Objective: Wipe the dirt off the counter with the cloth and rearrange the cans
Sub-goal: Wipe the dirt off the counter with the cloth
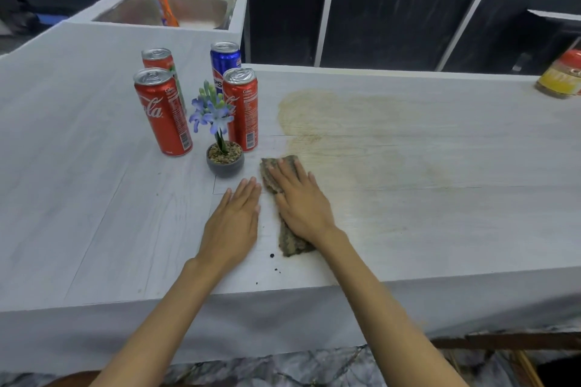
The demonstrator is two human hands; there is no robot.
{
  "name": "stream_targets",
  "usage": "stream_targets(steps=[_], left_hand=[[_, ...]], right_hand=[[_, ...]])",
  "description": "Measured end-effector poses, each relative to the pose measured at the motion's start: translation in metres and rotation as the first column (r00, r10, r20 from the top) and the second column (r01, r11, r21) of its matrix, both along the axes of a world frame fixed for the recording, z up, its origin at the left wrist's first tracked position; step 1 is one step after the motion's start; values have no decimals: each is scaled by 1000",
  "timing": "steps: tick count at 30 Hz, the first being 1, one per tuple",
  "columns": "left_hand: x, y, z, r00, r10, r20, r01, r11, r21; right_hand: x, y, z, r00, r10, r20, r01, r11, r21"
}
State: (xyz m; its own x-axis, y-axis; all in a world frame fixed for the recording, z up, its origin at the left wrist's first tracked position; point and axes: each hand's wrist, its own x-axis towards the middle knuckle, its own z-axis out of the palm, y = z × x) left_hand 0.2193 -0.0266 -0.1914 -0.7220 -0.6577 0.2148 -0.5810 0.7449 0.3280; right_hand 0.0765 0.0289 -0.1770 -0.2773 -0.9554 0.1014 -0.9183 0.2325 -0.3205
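Head view: a small grey pot held pebbles and blue flowers; right hand pressed flat on the cloth, left hand flat at its nine o'clock.

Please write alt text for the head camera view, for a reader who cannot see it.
A person's right hand presses a brownish cloth flat on a pale counter, beside a wide yellowish stain; the left hand rests flat next to it. Behind stand three red cans, one blue Pepsi can and a small potted flower.
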Motion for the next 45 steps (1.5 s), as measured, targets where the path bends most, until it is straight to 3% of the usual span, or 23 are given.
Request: stream_targets(steps=[3,5,10,12,14,17,20,25,28,31,36,38,42,45], left_hand=[[0,0,-2,1000,-4,-9,4,1000,-3],[1,0,-4,1000,-9,-11,9,1000,0],[-8,0,-1,999,-36,-6,36,997,63],[-23,-4,1,999,-54,4,54,997,59],[-43,-10,4,998,-57,14,56,996,72],[-70,-26,6,999,-28,16,26,996,86],[-83,-41,4,1000,-4,8,3,998,66],[-84,-47,-1,999,20,-26,-19,999,27],[-85,-47,-1,998,41,-39,-41,999,19],[-86,-47,-1,998,52,-44,-52,999,3],[-85,-46,0,997,59,-48,-59,998,5],[-84,-46,0,998,57,-36,-57,998,12],[-85,-46,-1,998,69,-11,-69,998,7],[-87,-46,-1,997,75,-3,-75,997,3]], right_hand=[[8,43,-6,990,138,15,-137,989,-52],[-18,66,-6,993,116,22,-115,992,-61],[-112,50,4,957,-289,25,287,956,58],[-114,20,6,934,-358,10,357,932,69],[-95,0,2,957,-289,13,288,957,46],[-65,12,-9,999,-50,-17,50,998,-32],[-90,37,-10,997,69,-19,-70,997,-45],[-174,-7,0,984,-179,-17,179,982,64],[-169,-64,2,977,-211,-15,212,974,79],[-133,-89,2,997,-78,3,78,995,59],[-106,-32,-8,973,231,23,-230,973,-28],[-140,-24,-4,985,163,53,-162,987,-15],[-183,-47,10,988,-154,7,153,983,100],[-143,-53,6,999,-52,-15,53,995,81]])
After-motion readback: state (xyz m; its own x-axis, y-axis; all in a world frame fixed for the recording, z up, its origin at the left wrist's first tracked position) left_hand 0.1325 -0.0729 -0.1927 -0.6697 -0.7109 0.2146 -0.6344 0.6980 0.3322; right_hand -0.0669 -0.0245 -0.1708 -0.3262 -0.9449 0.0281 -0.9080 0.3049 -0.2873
